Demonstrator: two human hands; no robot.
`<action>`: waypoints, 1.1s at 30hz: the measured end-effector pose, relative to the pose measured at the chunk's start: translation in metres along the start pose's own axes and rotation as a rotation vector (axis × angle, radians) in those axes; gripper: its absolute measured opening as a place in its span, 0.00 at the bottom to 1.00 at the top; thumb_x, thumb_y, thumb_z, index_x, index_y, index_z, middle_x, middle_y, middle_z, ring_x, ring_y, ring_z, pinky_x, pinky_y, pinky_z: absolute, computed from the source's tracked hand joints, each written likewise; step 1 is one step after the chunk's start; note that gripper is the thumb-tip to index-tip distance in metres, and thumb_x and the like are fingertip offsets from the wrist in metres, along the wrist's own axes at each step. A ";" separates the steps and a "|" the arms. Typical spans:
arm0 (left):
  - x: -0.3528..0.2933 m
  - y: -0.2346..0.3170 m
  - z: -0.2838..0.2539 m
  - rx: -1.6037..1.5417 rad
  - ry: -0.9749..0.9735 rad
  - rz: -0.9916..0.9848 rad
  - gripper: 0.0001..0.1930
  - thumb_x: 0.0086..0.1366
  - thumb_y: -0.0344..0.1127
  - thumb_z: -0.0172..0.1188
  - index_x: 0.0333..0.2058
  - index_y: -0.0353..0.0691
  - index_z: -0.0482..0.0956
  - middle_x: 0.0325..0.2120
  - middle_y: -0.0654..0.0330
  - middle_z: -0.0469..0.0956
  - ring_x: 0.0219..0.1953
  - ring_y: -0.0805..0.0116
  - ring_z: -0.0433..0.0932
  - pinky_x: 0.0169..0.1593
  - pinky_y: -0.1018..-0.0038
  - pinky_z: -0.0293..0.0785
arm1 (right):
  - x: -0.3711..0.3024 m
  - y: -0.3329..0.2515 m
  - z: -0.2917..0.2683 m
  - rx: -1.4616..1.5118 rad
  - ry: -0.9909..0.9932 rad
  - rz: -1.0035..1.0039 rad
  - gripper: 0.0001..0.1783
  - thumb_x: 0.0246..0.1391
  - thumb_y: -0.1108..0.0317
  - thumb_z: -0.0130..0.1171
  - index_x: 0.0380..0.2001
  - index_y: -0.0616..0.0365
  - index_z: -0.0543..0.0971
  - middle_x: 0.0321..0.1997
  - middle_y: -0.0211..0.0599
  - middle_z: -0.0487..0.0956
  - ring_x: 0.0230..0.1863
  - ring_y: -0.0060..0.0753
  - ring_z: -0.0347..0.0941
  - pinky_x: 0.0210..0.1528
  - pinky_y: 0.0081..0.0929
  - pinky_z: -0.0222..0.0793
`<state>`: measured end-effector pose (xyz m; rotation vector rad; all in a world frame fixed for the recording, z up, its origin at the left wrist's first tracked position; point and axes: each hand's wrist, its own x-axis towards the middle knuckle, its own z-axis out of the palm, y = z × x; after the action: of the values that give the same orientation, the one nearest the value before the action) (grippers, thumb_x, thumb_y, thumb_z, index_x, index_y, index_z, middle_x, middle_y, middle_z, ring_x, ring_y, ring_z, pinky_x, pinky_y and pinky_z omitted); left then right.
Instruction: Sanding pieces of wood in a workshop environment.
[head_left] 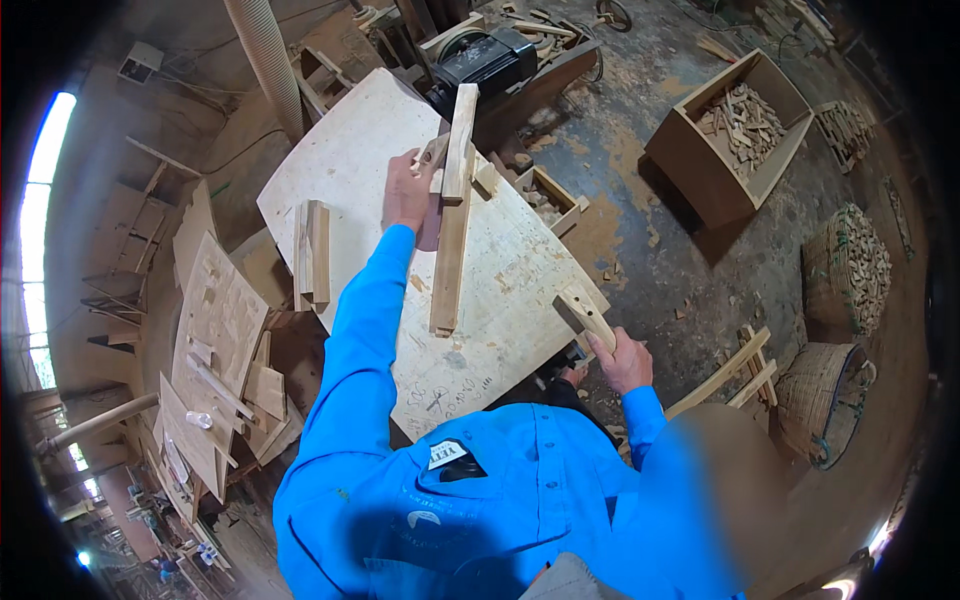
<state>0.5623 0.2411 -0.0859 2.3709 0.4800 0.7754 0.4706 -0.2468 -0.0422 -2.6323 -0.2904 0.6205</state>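
Head view, and here's the picture: the right hand (625,362) is closed firmly on a block (592,316) with dark holes, thumb along it, at the near right corner of the pale board (520,255). Up the board, the left hand (404,195) is curled beside the guide (450,265), its fingertips against a smaller piece (434,152); whether they're pinching or merely pressing, I can't tell from here. Beyond it sits the dark motor (490,62), right by the far edge, and whatever it drives is hidden.

How to play this well? I'd say keep that left piece snug against the guide, with steady, even pressure and the fingertips well back from the machine end. The right hand's hold looks sound; turning the block to the proper face before bringing it in would save fumbling. Over on the left, the stacked sticks (312,255) lie clear of both hands.
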 end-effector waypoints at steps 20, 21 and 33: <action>0.050 -0.010 0.054 -0.294 -0.011 -0.651 0.12 0.63 0.36 0.72 0.36 0.30 0.88 0.25 0.57 0.86 0.26 0.71 0.82 0.31 0.70 0.79 | -0.001 -0.005 -0.004 -0.010 0.011 0.006 0.35 0.63 0.32 0.57 0.39 0.59 0.82 0.35 0.60 0.85 0.40 0.65 0.84 0.42 0.56 0.78; 0.054 -0.011 0.054 -0.293 -0.008 -0.652 0.12 0.63 0.36 0.72 0.36 0.30 0.88 0.25 0.57 0.86 0.26 0.71 0.82 0.31 0.70 0.79 | -0.001 -0.006 -0.004 -0.011 0.010 0.002 0.35 0.63 0.32 0.57 0.39 0.59 0.82 0.35 0.60 0.85 0.40 0.65 0.84 0.42 0.56 0.78; 0.084 0.005 0.068 -0.345 -0.003 -0.717 0.12 0.63 0.37 0.73 0.36 0.33 0.89 0.28 0.55 0.87 0.28 0.69 0.83 0.34 0.69 0.81 | 0.000 -0.001 0.003 -0.029 0.022 0.009 0.36 0.63 0.31 0.57 0.37 0.60 0.82 0.32 0.61 0.85 0.38 0.67 0.83 0.40 0.57 0.78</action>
<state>0.6699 0.2505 -0.0921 1.6972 1.0247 0.4654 0.4692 -0.2450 -0.0444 -2.6675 -0.2828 0.5937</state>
